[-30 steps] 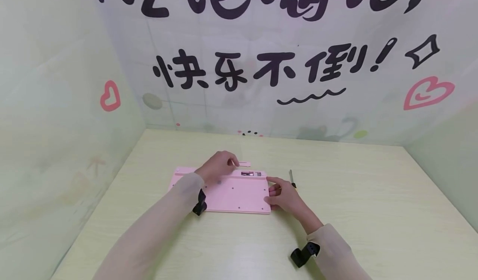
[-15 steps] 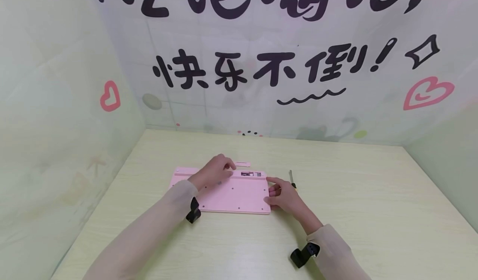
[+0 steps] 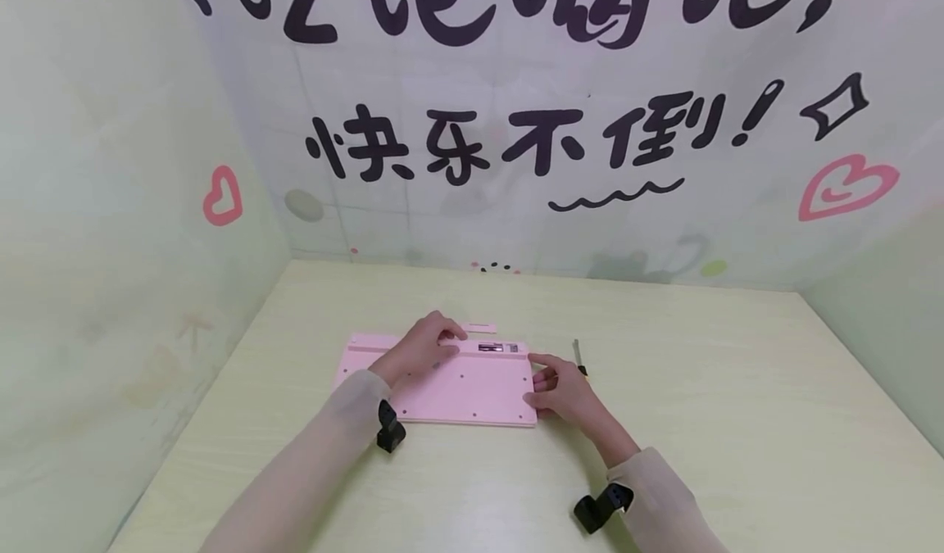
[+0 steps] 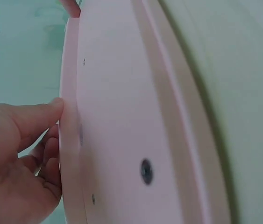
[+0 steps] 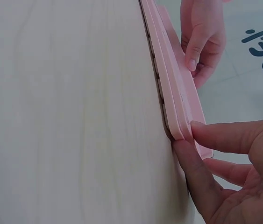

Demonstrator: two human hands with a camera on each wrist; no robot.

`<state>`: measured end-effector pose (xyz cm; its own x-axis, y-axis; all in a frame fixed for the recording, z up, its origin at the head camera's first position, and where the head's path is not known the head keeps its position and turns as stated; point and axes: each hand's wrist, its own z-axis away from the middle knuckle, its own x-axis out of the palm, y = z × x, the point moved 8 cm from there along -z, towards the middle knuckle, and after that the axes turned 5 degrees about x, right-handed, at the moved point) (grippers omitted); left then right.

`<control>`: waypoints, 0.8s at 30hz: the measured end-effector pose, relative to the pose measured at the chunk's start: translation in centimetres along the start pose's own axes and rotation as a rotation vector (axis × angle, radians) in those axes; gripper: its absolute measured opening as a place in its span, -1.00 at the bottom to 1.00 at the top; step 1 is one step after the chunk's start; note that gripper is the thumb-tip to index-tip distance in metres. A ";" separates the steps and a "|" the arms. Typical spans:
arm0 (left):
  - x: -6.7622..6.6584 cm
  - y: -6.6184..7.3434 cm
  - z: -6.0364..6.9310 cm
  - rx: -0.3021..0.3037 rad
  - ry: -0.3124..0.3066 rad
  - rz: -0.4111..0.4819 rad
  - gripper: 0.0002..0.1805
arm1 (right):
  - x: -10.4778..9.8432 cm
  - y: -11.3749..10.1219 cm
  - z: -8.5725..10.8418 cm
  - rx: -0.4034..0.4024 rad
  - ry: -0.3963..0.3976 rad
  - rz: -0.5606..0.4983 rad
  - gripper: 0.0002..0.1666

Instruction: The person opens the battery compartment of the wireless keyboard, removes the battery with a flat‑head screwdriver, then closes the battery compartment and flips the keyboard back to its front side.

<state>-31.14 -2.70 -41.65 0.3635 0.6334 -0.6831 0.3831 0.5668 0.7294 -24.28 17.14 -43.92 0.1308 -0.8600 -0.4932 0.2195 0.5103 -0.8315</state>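
One pink keyboard (image 3: pixel 466 393), face down, dark-dotted

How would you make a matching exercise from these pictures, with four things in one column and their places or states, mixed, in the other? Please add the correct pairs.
Things
1. keyboard
2. battery cover
3. left hand
4. right hand

Places or states
A. holding the right end of the keyboard
B. underside up, with screws showing
C. touching the keyboard's far long edge
D. lying on the table beyond the keyboard

Pairs: 1-B, 2-D, 3-C, 4-A
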 end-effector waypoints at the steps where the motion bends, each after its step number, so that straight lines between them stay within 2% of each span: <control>1: 0.0 -0.1 0.1 -0.003 0.005 0.006 -0.78 | 0.1 0.0 0.0 -0.001 -0.002 0.000 -0.26; 7: 0.0 0.0 0.2 -0.004 0.038 0.005 -0.81 | 0.1 -0.2 0.0 0.023 -0.010 -0.017 -0.26; 11: 0.1 0.1 0.2 -0.016 0.041 0.009 -0.81 | -0.1 -0.2 0.0 0.040 -0.043 -0.051 -0.28; 24: 0.2 0.2 0.3 -0.066 0.046 -0.003 -0.80 | -3.2 -2.5 -0.6 -0.022 -0.085 0.009 -0.32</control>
<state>-30.72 -2.61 -41.66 0.3225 0.6543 -0.6841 0.3270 0.6012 0.7292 -25.86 18.62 -40.47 0.2150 -0.8515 -0.4783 0.1964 0.5174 -0.8329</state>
